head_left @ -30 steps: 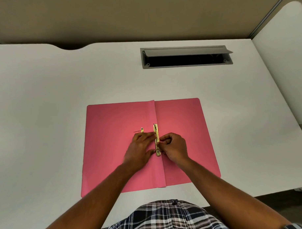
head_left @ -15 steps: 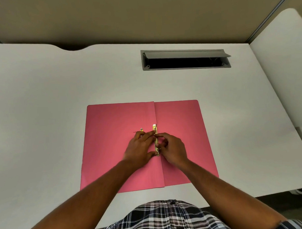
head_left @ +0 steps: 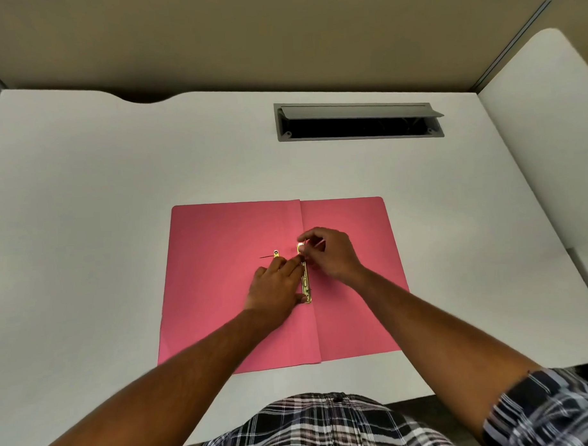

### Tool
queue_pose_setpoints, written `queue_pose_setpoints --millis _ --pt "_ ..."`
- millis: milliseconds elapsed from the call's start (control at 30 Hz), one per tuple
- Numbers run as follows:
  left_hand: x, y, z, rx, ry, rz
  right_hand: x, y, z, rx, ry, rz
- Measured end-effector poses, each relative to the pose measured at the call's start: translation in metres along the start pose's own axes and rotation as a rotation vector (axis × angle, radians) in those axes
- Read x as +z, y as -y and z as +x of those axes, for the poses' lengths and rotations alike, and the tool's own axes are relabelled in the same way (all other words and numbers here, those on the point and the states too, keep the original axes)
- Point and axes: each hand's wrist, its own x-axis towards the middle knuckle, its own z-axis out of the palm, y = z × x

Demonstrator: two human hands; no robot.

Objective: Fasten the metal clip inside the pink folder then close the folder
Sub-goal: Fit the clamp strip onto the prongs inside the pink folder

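Note:
The pink folder [head_left: 221, 292] lies open and flat on the white desk. A gold metal clip [head_left: 305, 282] runs along the crease near the middle. My left hand [head_left: 276, 286] rests flat on the left leaf, its fingertips pressing the clip's bar. My right hand [head_left: 330, 253] hovers over the clip's far end, with thumb and fingers pinched on a thin prong there. A small gold slider piece [head_left: 275, 253] with a thin dark prong lies loose on the left leaf, just beyond my left fingers.
The white desk [head_left: 85, 213] has a grey cable hatch [head_left: 359, 120] with its lid open at the back right. A curved cut-out marks the desk's far left edge. A white side panel [head_left: 549, 130] stands to the right. My plaid shirt shows at the bottom.
My right hand moved from the clip's near end up to its far end and now pinches the prong there. The left hand stayed pressing on the bar.

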Motion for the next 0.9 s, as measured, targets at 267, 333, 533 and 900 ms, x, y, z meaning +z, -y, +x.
queue_pose_setpoints --millis 267,333,533,900 --pt "0.008 0.003 -0.001 0.029 -0.007 0.044 -0.017 -0.007 0.021 0.017 0.063 -0.065" --pt "0.009 0.004 0.0 0.035 0.005 0.05 -0.021 -0.011 0.026 0.026 0.103 -0.067" --pt "0.012 -0.002 -0.001 0.034 0.044 0.143 -0.029 -0.016 0.044 -0.048 0.222 -0.1" --pt "0.01 -0.007 0.002 0.017 0.071 0.151 -0.025 -0.015 0.068 -0.333 0.35 -0.347"
